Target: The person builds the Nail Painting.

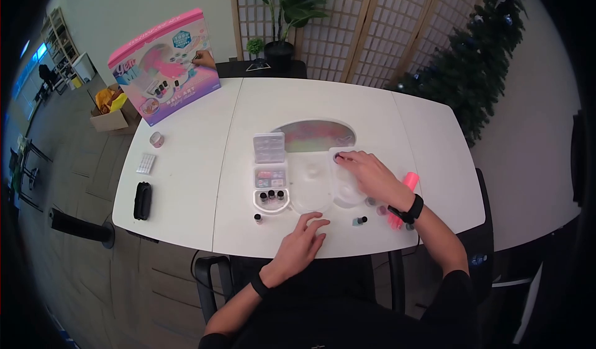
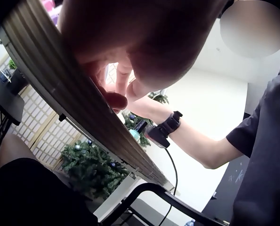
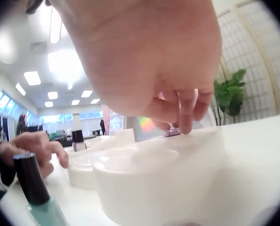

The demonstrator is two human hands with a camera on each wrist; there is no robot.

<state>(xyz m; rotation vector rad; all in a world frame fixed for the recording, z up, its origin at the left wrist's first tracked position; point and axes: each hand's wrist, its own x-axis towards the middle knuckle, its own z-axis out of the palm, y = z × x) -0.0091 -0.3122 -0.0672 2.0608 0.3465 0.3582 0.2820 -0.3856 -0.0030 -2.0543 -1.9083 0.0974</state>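
My right hand (image 1: 371, 176) reaches over the right side tray (image 1: 347, 194) of a white nail studio base. Its fingertips pinch a small purple glitter pot (image 3: 172, 133) at the tray's far end. My left hand (image 1: 299, 245) lies at the table's front edge, fingers loosely spread and holding nothing. In front of the base, between the hands, is a teal nail polish bottle (image 1: 359, 221) with a black cap. Black-capped bottles (image 1: 271, 195) stand in the left tray (image 1: 271, 209), below an open lidded case (image 1: 269, 147). Another small bottle (image 1: 257, 219) stands just outside that tray.
Beside my right wrist lie a bright pink object (image 1: 410, 180) and several small pots (image 1: 370, 202). A nail art box (image 1: 164, 67) stands at the back left. Along the left side are a lidded jar (image 1: 156, 140), a white nail set (image 1: 146, 163) and a black case (image 1: 143, 201).
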